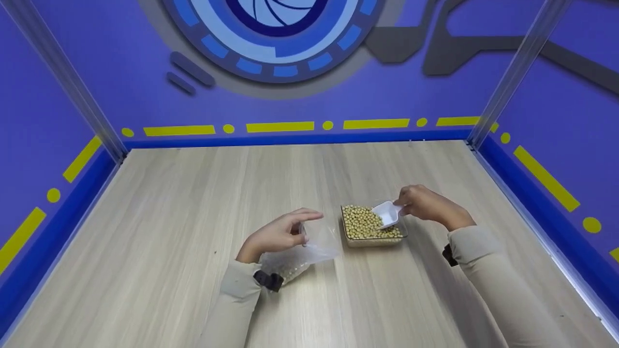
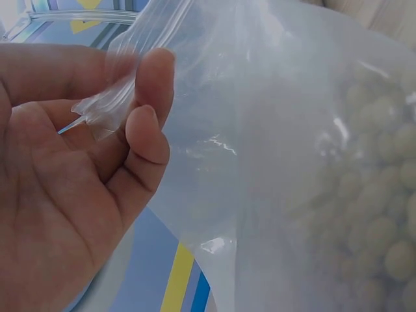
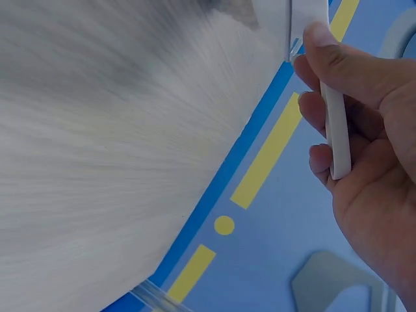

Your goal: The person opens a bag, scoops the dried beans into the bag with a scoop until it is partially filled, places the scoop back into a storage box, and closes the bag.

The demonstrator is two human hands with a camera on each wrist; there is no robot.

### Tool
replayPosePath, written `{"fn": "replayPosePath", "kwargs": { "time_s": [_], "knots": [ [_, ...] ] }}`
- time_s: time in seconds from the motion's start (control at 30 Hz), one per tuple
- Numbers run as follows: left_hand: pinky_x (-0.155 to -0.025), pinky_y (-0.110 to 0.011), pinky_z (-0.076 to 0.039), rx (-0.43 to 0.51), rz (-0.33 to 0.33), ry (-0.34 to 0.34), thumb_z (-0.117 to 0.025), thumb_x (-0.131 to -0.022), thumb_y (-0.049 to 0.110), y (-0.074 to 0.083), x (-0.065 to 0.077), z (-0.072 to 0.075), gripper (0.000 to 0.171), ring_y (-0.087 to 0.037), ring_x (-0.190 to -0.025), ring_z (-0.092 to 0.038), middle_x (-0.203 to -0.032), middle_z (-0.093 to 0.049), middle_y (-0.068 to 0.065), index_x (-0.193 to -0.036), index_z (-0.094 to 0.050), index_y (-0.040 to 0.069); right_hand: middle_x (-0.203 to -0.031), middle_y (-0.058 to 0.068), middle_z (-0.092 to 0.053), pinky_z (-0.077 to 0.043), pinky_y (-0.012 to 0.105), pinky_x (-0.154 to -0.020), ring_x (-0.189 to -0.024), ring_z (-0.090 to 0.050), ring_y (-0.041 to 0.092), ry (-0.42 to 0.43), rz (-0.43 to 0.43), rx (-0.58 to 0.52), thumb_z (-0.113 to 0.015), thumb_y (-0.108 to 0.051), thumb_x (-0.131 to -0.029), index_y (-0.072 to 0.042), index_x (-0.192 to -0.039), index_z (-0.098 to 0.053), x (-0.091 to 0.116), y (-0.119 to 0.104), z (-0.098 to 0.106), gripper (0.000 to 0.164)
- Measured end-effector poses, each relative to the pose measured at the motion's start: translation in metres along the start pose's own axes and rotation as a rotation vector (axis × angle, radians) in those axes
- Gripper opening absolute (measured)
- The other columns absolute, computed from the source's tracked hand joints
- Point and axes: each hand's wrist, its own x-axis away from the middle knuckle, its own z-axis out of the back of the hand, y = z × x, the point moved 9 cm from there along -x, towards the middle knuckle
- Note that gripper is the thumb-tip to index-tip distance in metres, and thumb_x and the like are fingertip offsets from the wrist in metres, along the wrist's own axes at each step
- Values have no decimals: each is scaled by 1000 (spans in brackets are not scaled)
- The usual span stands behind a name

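Observation:
My left hand [image 1: 278, 234] grips the rim of a clear plastic zip bag [image 2: 201, 123], fingers curled over its edge. Round pale beans [image 2: 383, 240] lie in the lower part of the bag, partly behind the wrist in the head view. To the right stands a clear rectangular container [image 1: 371, 243] filled with yellowish dried beans [image 1: 360, 222]. My right hand [image 1: 425, 205] holds a white scoop [image 1: 387, 213] by its handle [image 3: 335, 130]. The scoop's front edge is down at the beans, on the container's right side.
A light wood-grain table [image 1: 169, 217] lies under everything. Blue-purple panels [image 1: 300, 104] with yellow stripes enclose its back and both sides. A black wrist strap [image 1: 269, 280] is on the left arm.

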Motion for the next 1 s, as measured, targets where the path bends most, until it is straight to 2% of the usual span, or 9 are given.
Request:
{"fn": "replayPosePath", "kwargs": {
  "time_s": [0.17,0.37,0.63,0.87,1.0],
  "knots": [
    [-64,-18,-39,-14,-1,0,-51,-91,-5,0,0,-1,55,-4,-69,-43,-147,-41,-14,-144,-42,4,-87,14,-68,-55,39,-70,-81,-63,26,18,-19,-12,-74,7,-74,5,-102,-73,3,2,-2,28],
    [-64,-19,-40,13,-10,-9,-50,-91,-7,2,0,-2,55,-6,-69,-44,-147,-40,-17,-144,-42,2,-88,14,-67,-55,39,-69,-81,-62,27,38,14,-7,-73,8,-75,4,-101,-74,2,0,-4,27],
    [-63,-18,-39,-13,-7,-3,-50,-90,-6,0,-1,-2,56,-5,-68,-42,-146,-41,-15,-144,-42,2,-89,16,-65,-53,39,-71,-84,-58,29,85,68,10,-74,8,-73,6,-100,-74,2,-2,-4,27],
    [-64,-18,-39,-18,-1,2,-51,-90,-5,-1,-1,-1,55,-5,-69,-43,-147,-42,-13,-144,-42,4,-90,18,-66,-53,40,-71,-84,-59,32,100,123,9,-71,13,-73,8,-99,-73,2,-5,-7,26],
    [-64,-18,-39,-15,3,3,-51,-90,-5,-1,-1,-1,56,-6,-69,-43,-147,-41,-13,-144,-42,4,-89,17,-68,-53,42,-71,-83,-61,32,104,123,2,-71,13,-73,8,-98,-73,0,-6,-9,26]
  ]
}}
